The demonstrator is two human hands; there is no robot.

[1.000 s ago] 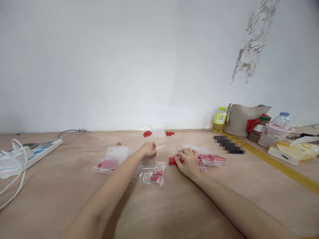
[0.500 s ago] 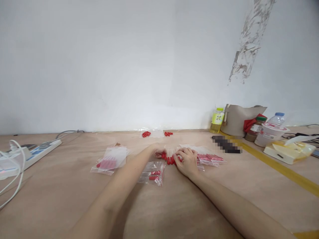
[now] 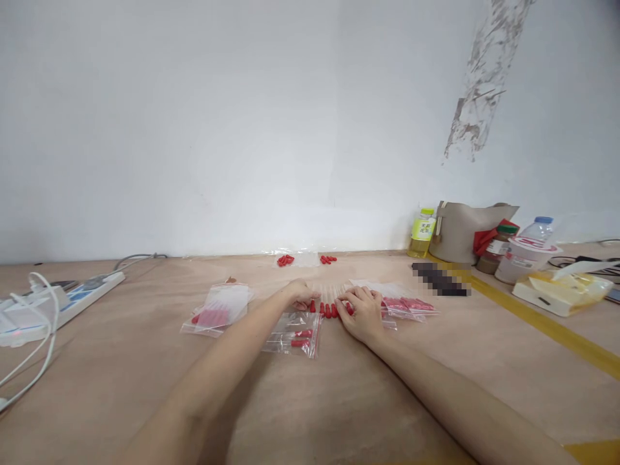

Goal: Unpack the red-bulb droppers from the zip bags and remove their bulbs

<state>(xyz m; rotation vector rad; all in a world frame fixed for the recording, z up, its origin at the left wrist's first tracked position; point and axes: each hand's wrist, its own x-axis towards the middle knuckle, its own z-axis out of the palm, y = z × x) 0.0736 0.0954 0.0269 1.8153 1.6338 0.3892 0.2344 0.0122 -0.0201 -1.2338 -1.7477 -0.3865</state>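
A row of glass droppers with red rubber bulbs (image 3: 328,310) lies side by side on the table between my hands, bulbs toward me. My left hand (image 3: 301,295) is at the row's left end, its fingers closed at the leftmost dropper (image 3: 312,306). At the right end, my right hand (image 3: 362,310) is curled with thumb and fingers around a dropper bulb (image 3: 349,309); its fingers partly hide the droppers there. Just in front of the row, a clear zip bag (image 3: 283,342) holds droppers with red bulbs.
Bagged droppers lie at left (image 3: 213,316) and right (image 3: 409,307). Loose red bulbs (image 3: 285,260) rest on plastic by the wall. A power strip (image 3: 87,300) with white cables is far left. Rightward stand a yellow-capped bottle (image 3: 421,236), a grey bag (image 3: 460,232), a tub (image 3: 526,261) and a tissue pack (image 3: 557,294).
My left hand has shifted slightly left and back, and the leftmost dropper now lies more in line with the row. My right hand has stayed nearly in place.
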